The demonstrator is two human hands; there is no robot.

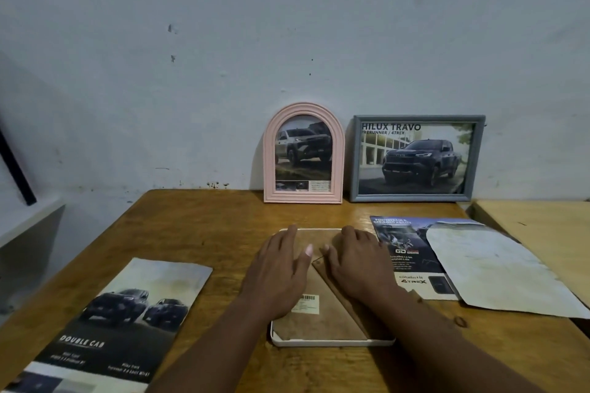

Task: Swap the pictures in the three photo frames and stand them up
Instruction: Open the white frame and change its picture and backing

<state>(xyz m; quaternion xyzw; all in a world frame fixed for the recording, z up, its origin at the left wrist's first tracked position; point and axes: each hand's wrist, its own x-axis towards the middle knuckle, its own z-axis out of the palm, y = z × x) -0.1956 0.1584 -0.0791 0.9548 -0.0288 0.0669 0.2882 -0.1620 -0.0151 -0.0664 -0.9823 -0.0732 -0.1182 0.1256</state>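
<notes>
On the wooden table (204, 226), with its worn, glossy grain, a long creased brochure page (108, 325) lies flat at the far left. It shows 2 dark pickup trucks and the white lettering "DOUBLE CAB"; the smaller print below is too blurred to read.

In the middle lies a white frame (332, 342) with rounded corners, face down, its brown fibreboard backing (314, 325) upward. A small white barcode sticker (306, 304) is on the backing, and a brown stand flap runs diagonally across it. The left hand (281, 268) rests flat on the backing, fingers spread and holding nothing. The right hand (354, 262) lies beside it with fingers curled down onto the board; I cannot tell whether it pinches anything.

Behind the hands, upright at the pale blue wall (287, 25), stands a pink arched frame (303, 153) with ribbed moulding, holding a picture of a grey truck. Just to its right stands a grey-blue rectangular frame (415, 158), set landscape, whose picture reads "HILUX TRAVO" and "PRERUNNER / 4TREX".

At the right, flat on the table, a glossy leaflet (405, 252) shows "GD" and "4TREX". A blank, wrinkled off-white sheet (491, 268) overlaps its right side.
</notes>
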